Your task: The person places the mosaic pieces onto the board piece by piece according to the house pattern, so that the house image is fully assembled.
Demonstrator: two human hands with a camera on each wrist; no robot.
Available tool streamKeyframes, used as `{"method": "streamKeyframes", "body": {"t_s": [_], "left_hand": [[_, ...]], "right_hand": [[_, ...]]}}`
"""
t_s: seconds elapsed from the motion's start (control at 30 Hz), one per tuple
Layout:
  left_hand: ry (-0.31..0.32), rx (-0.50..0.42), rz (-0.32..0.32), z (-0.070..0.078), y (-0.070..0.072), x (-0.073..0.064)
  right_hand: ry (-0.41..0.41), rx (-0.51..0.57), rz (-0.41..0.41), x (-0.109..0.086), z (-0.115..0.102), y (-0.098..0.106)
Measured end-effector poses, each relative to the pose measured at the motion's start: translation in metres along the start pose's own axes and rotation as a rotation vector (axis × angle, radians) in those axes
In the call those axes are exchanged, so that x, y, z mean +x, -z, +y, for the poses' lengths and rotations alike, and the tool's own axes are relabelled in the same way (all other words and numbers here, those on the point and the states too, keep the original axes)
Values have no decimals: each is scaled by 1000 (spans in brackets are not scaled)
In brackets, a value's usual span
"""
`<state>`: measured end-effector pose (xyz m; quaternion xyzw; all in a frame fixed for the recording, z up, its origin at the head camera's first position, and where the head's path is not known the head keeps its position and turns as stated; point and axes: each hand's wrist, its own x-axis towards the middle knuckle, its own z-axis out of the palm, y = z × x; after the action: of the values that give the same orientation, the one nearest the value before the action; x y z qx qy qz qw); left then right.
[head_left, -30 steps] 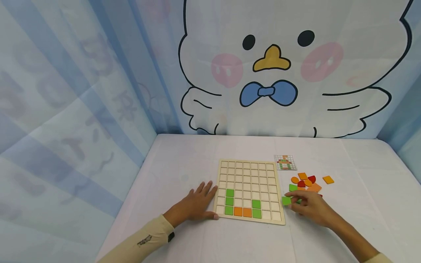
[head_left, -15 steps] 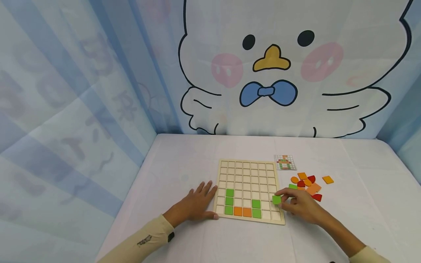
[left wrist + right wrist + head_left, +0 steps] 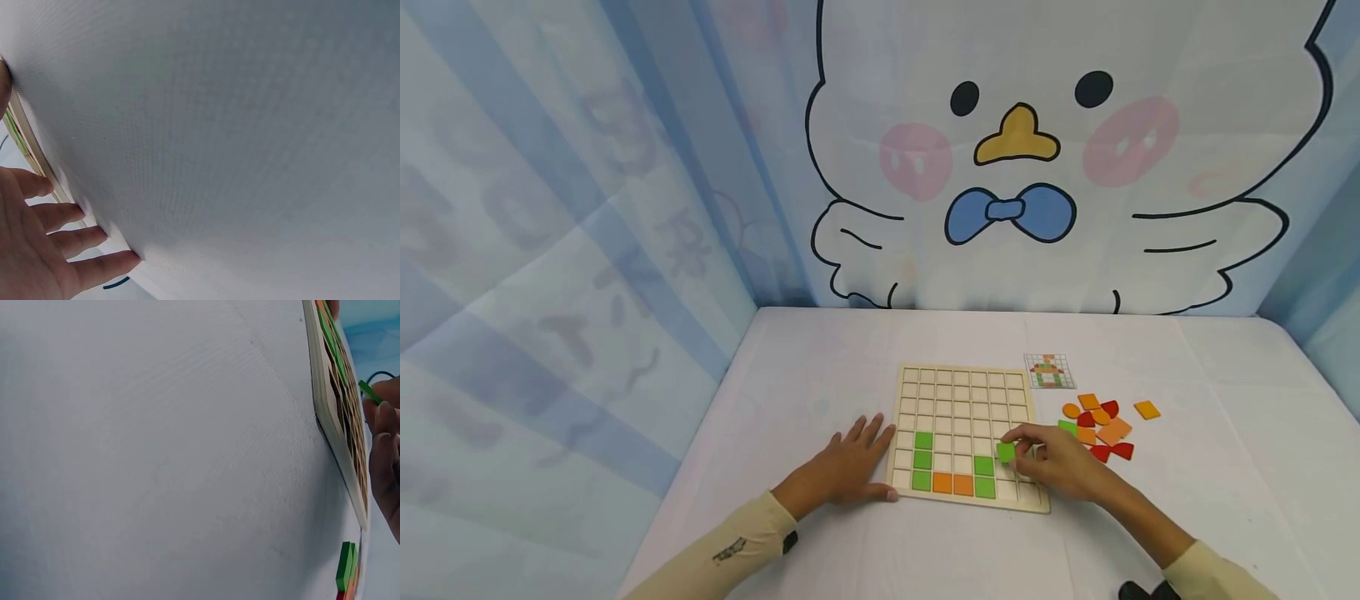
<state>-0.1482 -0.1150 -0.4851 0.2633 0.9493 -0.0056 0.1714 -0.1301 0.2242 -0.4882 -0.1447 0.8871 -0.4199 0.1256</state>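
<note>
My right hand [image 3: 1054,460] pinches a green square tile [image 3: 1006,452] between thumb and fingers, over the right part of the wooden grid board [image 3: 957,423]. In the right wrist view the same green tile [image 3: 370,392] shows edge-on above the board's cells. My left hand [image 3: 853,465] lies with spread fingers along the board's left edge, fingertips and thumb at the frame; the left wrist view shows these straight fingers [image 3: 75,244] too. On the board, green tiles [image 3: 922,460] form a column at left, two orange tiles [image 3: 952,483] sit along the bottom, and two green tiles [image 3: 984,477] stand to their right.
Right of the board lies a loose group of orange, red and green pieces [image 3: 1105,427], with one orange diamond [image 3: 1147,410] apart. A small printed pattern card [image 3: 1050,371] rests by the board's upper right corner. A cartoon-printed curtain [image 3: 1015,250] hangs behind the table.
My right hand has carried the green tile leftward from beside the loose pieces to above the board, uncovering red pieces. The left hand stays where it was.
</note>
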Motion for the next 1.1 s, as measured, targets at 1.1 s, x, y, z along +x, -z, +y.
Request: {"method": "streamKeyframes", "body": {"t_s": [1.1], "left_hand": [[-15, -13, 12, -1, 1, -3]], "right_hand": [[41, -102, 0, 26, -9, -13]]}}
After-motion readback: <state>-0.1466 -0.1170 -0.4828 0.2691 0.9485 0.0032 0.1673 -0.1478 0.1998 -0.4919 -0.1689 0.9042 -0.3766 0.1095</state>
